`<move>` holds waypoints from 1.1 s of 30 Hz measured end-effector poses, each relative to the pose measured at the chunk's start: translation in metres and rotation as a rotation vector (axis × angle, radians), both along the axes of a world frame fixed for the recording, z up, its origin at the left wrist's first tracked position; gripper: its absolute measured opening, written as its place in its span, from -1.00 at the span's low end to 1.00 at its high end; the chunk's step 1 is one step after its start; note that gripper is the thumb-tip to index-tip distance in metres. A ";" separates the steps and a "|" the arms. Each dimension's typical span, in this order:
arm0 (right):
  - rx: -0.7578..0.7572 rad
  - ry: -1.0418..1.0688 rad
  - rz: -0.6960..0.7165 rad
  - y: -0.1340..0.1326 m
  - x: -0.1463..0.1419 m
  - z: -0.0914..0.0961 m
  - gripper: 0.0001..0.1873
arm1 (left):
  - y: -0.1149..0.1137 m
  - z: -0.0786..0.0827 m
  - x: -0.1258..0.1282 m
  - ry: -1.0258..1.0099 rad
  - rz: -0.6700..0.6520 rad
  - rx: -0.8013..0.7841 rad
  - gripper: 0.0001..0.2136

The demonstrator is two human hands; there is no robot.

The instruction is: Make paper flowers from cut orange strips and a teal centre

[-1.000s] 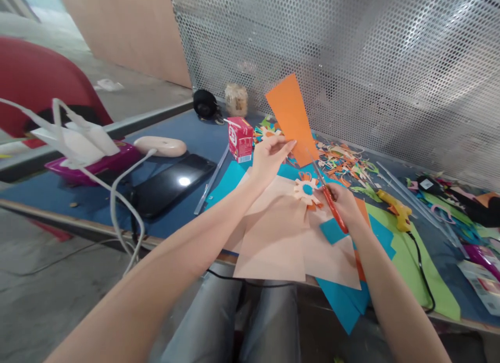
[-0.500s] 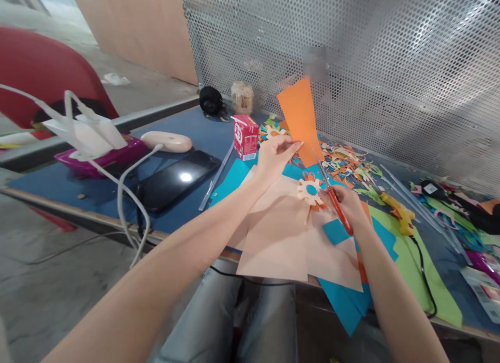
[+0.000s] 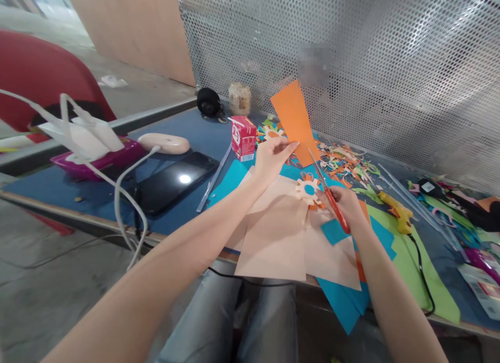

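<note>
Perforated metal screening (image 3: 371,61) backs a blue worktable (image 3: 183,131) littered with craft paper. The left hand (image 3: 273,157) pinches an orange paper strip (image 3: 295,118) at its lower edge, thumb and fingers closed on it. It holds the strip upright and clear of the table, which seems to leave that bottom edge free on the right side. The right hand (image 3: 346,207) is closed around the red handles of the scissors (image 3: 326,188). Their blades angle up toward the strip's lower corner and reach just beside it; whether they touch the paper, or how far they are parted, cannot be told. Below the blades a peach-and-orange paper flower (image 3: 308,190) lies on overlapping peach sheets (image 3: 279,238), near enough to compare against. Cut scraps (image 3: 346,162) pile up behind, toward the screen. A yellow glue gun (image 3: 394,209) rests to the right within reach, while a red drink carton (image 3: 242,138) and a dark phone (image 3: 174,182) sit to the left, apart from the cutting.
</note>
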State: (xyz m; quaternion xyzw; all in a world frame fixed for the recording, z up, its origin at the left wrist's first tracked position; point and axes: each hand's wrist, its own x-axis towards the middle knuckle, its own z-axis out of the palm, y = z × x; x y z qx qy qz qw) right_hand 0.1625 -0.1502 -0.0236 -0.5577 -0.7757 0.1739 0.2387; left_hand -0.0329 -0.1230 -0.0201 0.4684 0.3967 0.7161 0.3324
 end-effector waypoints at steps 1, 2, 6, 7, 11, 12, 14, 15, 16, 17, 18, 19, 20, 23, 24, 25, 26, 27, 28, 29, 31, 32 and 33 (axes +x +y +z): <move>0.002 0.010 0.005 0.000 0.000 -0.001 -0.50 | 0.000 0.000 0.000 -0.002 -0.004 0.001 -0.90; 0.003 0.022 0.013 0.000 0.000 -0.001 -0.51 | 0.000 0.000 0.001 -0.002 -0.008 0.001 -0.89; -0.005 0.055 0.032 0.001 0.001 -0.003 -0.52 | -0.005 0.002 0.004 0.007 -0.015 0.021 -0.86; -0.010 0.060 0.038 0.000 0.001 -0.003 -0.52 | -0.006 0.002 0.004 0.011 -0.014 0.026 -0.86; -0.030 0.075 0.037 -0.001 0.001 -0.002 -0.53 | -0.008 0.003 0.006 0.033 0.008 0.042 -0.88; -0.030 0.069 0.029 -0.001 0.000 -0.001 -0.52 | -0.008 0.003 0.006 0.039 0.017 0.046 -0.89; -0.022 0.045 0.018 -0.002 0.000 0.000 -0.52 | -0.009 0.004 0.006 0.051 0.038 0.054 -0.89; -0.016 0.029 0.018 -0.002 0.000 0.000 -0.52 | -0.009 0.004 0.005 0.056 0.048 0.058 -0.89; -0.009 0.017 0.020 -0.001 0.000 0.000 -0.52 | -0.009 0.004 0.005 0.063 0.054 0.062 -0.89; -0.003 0.007 0.023 -0.001 0.000 0.000 -0.52 | -0.009 0.004 0.005 0.067 0.059 0.066 -0.90; 0.001 -0.001 0.026 -0.001 0.000 0.000 -0.51 | -0.009 0.004 0.004 0.071 0.061 0.070 -0.90; 0.002 -0.007 0.026 -0.001 0.000 0.000 -0.51 | -0.009 0.004 0.004 0.075 0.063 0.072 -0.90; 0.001 -0.011 0.024 -0.001 0.000 0.000 -0.51 | -0.009 0.003 0.004 0.077 0.063 0.073 -0.91; -0.021 -0.021 0.005 -0.001 0.000 0.001 -0.50 | -0.008 0.002 0.004 0.075 0.065 0.064 -0.93; -0.032 -0.023 0.003 -0.001 0.000 0.001 -0.50 | -0.007 0.002 0.004 0.072 0.063 0.059 -0.94; -0.041 -0.024 0.003 -0.001 0.000 0.001 -0.50 | -0.007 0.002 0.004 0.067 0.059 0.055 -0.94; -0.046 -0.026 0.004 -0.001 0.000 0.001 -0.50 | -0.007 0.002 0.004 0.062 0.055 0.051 -0.93; -0.044 -0.026 0.006 -0.001 0.000 0.001 -0.50 | -0.007 0.002 0.004 0.057 0.049 0.048 -0.93; -0.035 -0.024 0.009 0.000 0.000 0.001 -0.49 | -0.007 0.002 0.004 0.054 0.040 0.047 -0.93; -0.024 -0.021 0.013 0.000 0.001 0.001 -0.49 | -0.007 0.002 0.004 0.054 0.028 0.049 -0.92; -0.004 -0.008 0.031 0.000 0.001 0.001 -0.49 | -0.007 0.002 0.004 0.061 -0.007 0.057 -0.91; 0.004 -0.002 0.043 -0.001 0.001 0.001 -0.49 | -0.007 0.002 0.005 0.067 -0.026 0.061 -0.90; 0.010 0.002 0.051 -0.001 0.001 0.001 -0.50 | -0.008 0.002 0.005 0.072 -0.043 0.065 -0.90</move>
